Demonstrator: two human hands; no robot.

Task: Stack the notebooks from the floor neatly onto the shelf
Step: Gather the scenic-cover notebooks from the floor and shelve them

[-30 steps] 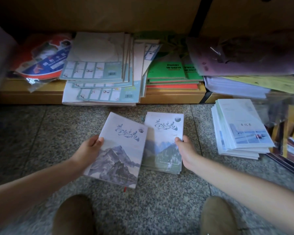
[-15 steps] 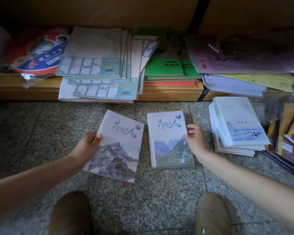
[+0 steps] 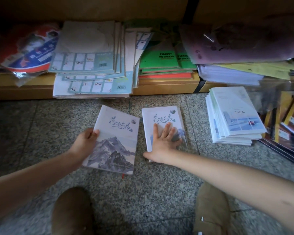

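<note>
1. Left hand [image 3: 86,141] pinches the tilted mountain-cover notebook [image 3: 116,145] by its left edge, centre frame.
2. Right hand [image 3: 165,142], fingers spread, presses the second notebook [image 3: 159,116] on the floor [image 3: 41,126].
3. Long axes point up-frame, toward the shelf [image 3: 168,87].

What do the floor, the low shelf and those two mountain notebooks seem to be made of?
Floor: speckled grey stone tiles, likely granite or terrazzo, dull polish, joints visible.
Shelf: pale wood or wood-look board, smooth; grain too faint to tell.
Left notebook and right notebook: printed card or paper covers, matte-looking, flat and thin-edged.
</note>
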